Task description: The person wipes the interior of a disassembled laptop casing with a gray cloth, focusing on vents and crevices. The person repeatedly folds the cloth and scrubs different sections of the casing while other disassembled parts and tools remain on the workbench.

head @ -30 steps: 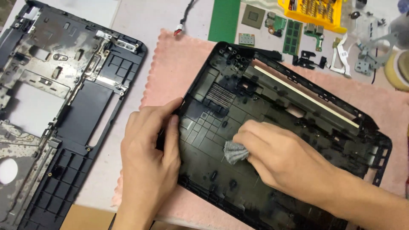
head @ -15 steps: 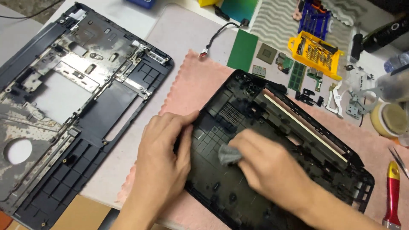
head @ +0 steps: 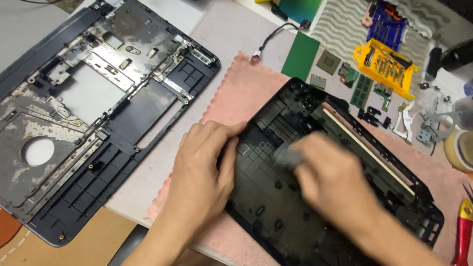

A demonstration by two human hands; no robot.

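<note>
Hands (head: 207, 172) press black laptop shell (head: 276, 197); second shell (head: 98, 108) lies left.

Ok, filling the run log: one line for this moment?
left hand steadies black shell | right hand presses grey wad inside it | pink mat beneath

Black laptop base shell (head: 276, 197) lying open-side up, tilted diagonally; small grey wipe (head: 287, 156) pressed inside

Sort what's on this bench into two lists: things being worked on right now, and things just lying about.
In use:
left hand steadying black laptop base
right hand pressing grey wad inside it
pink cloth underneath

Lying about:
second laptop shell
yellow bit holder
green boards
red-handled tool
</note>
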